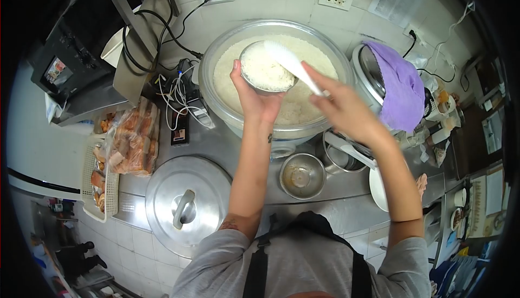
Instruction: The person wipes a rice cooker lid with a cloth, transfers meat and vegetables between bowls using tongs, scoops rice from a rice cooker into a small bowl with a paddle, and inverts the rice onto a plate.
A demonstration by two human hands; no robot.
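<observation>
My left hand (259, 100) holds a small metal bowl (271, 88) from below, its fingers mostly hidden under it. White rice (260, 68) fills the bowl. In my right hand (341, 103) is the handle of a white rice paddle (295, 65), whose blade lies against the rice at the bowl's upper right. Both hands are above a large round rice cooker (208, 95) full of cooked rice (230, 95).
A large metal lid (162, 190) lies at the left. Near the counter edge stand an empty metal bowl (302, 175) and a metal pot (338, 157). A purple cloth (398, 87) drapes over another cooker (360, 62). Bagged bread (132, 141) sits beside a basket (111, 190).
</observation>
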